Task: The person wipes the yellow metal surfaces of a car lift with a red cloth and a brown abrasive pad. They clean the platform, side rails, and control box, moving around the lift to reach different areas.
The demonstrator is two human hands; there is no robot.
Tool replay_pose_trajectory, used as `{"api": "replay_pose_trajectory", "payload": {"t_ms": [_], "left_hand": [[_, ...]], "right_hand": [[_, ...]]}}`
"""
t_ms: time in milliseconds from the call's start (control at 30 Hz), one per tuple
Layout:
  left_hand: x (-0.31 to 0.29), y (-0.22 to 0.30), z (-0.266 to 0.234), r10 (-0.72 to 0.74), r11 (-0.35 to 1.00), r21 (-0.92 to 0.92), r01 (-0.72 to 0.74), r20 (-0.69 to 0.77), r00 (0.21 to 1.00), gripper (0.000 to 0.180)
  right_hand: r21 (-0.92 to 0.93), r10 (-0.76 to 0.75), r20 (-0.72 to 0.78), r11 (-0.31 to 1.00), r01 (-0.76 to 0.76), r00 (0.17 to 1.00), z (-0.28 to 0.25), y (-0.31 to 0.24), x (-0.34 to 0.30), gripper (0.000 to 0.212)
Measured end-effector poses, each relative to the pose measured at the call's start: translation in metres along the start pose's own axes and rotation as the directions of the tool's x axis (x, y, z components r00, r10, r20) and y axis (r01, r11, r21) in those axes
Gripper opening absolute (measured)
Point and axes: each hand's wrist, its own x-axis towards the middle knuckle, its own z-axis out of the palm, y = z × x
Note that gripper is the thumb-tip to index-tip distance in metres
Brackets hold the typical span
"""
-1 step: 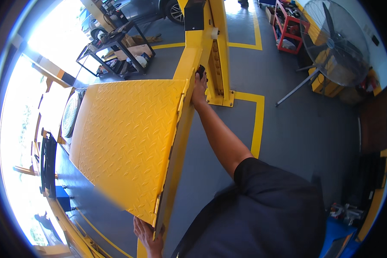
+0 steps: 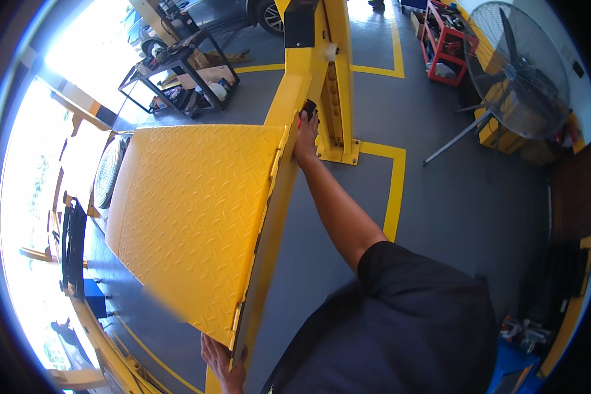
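A yellow ramp plate [image 2: 197, 210] with a raised tread pattern fills the middle-left, hinged or seamed along its right edge to a yellow beam [image 2: 274, 226]. My left hand [image 2: 223, 364] is closed round the plate's near lower corner, fingers on its outer side and thumb partly hidden behind the edge. Farther up, my right hand [image 2: 306, 139] lies against the beam near the plate's far corner. Its fingers curl at a small black object [image 2: 309, 106] with a bit of red beside it; what kind of object it is cannot be made out.
A yellow post [image 2: 338, 98] is bolted to the grey floor beyond my right hand. At the back left stands a black cart [image 2: 177, 69] with parts, near a parked car [image 2: 223, 16]. A red tool trolley [image 2: 446, 46] and a large stand fan [image 2: 512, 72] are at right.
The background has shifted slightly to the right in view. The plate's near corner and my left hand sit a touch farther left. Both hands keep their places on the plate and beam.
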Motion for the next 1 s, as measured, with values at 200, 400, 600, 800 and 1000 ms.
{"api": "replay_pose_trajectory", "payload": {"t_ms": [200, 400, 600, 800, 1000], "left_hand": [[-0.001, 0.046, -0.021, -0.266, 0.964, 0.022, 0.265, 0.104, 0.958, 0.100], [0.025, 0.022, -0.006, -0.306, 0.952, 0.029, 0.305, 0.044, 0.951, 0.096], [-0.017, 0.010, 0.027, -0.458, 0.889, -0.046, 0.456, -0.051, 0.887, 0.092], [-0.023, -0.011, 0.034, -0.280, 0.936, 0.178, 0.304, -0.146, 0.949, 0.077], [0.003, 0.007, 0.033, -0.381, 0.918, 0.030, 0.396, -0.216, 0.899, 0.064]], "right_hand": [[0.074, 0.129, 0.102, 0.988, -0.137, 0.986, 0.012, -0.006, 0.098, 0.073], [0.110, 0.071, 0.039, 0.991, -0.075, 0.997, 0.013, 0.045, 0.172, 0.071], [0.088, -0.245, 0.194, 0.969, 0.232, 0.950, -0.023, -0.026, 0.038, 0.087], [-0.052, 0.031, 0.142, 0.998, -0.023, 0.989, -0.010, -0.037, 0.153, 0.088], [-0.385, -0.163, 0.288, 0.882, 0.270, 0.944, -0.036, -0.062, 0.106, 0.078]]}}
